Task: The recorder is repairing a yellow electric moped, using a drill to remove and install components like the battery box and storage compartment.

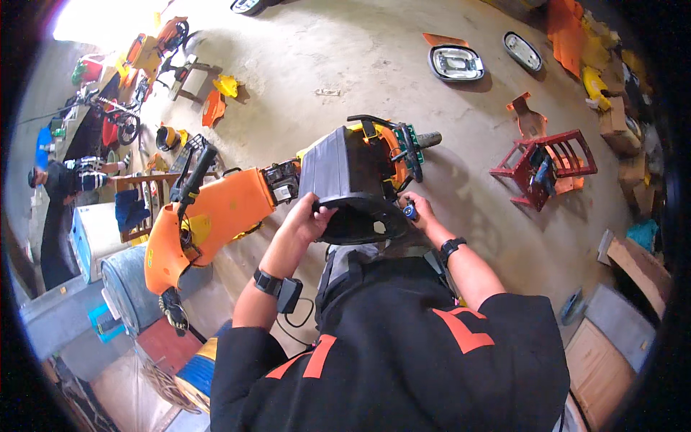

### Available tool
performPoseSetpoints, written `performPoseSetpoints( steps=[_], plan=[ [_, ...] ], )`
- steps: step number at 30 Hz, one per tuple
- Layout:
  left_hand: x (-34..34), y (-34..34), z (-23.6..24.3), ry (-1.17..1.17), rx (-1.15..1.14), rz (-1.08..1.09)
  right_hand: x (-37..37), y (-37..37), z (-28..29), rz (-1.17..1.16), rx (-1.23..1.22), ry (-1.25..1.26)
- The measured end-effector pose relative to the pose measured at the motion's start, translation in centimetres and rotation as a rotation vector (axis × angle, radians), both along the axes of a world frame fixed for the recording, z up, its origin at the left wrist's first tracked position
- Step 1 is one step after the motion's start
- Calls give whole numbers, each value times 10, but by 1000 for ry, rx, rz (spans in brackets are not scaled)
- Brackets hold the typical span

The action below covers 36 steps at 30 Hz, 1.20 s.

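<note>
An orange scooter [234, 209] with its bodywork partly off stands across in front of me, handlebar to the left. Over its rear part sits a black plastic storage bucket [324, 169], tilted so that its hollow opening faces me. My left hand [311, 218] grips the left side of the bucket's rim, thumb inside the edge. Close to the rim's right corner, my right hand [420, 212] is closed around a small blue-and-black tool [410, 210]; its working end is hidden. Beyond the bucket are the black rear grab rail [371, 120] and a green part [410, 147] near the rear wheel.
To the right stands a dark red chair [543, 162] with parts on it. Scooter seats [456, 63] and orange panels [214, 108] lie on the concrete floor. Boxes and panels line the right wall. At far left are a person [65, 176], a wooden chair and a blue drum [133, 281].
</note>
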<state>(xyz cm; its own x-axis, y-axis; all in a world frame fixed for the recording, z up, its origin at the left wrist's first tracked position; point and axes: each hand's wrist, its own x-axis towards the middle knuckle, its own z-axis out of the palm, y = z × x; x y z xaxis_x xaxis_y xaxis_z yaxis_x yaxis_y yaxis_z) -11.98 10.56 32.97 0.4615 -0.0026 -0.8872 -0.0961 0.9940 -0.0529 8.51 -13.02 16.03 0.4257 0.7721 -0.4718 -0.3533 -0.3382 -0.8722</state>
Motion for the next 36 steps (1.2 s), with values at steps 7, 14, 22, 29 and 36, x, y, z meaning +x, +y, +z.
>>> performPoseSetpoints(
  steps=[7,14,22,29,36],
  plan=[
    [2,-13,-4,215,16,9,-5,7,4,-45,20,313],
    [91,9,-62,317,84,150,0,20,-8,-259,40,756],
    [107,37,-83,277,133,296,-20,1,-13,-26,-166,-317],
    [122,71,-91,248,194,220,-27,10,15,-375,-195,331],
    [43,59,-174,447,1280,-478,-22,2,7,-293,-160,247]
  ],
)
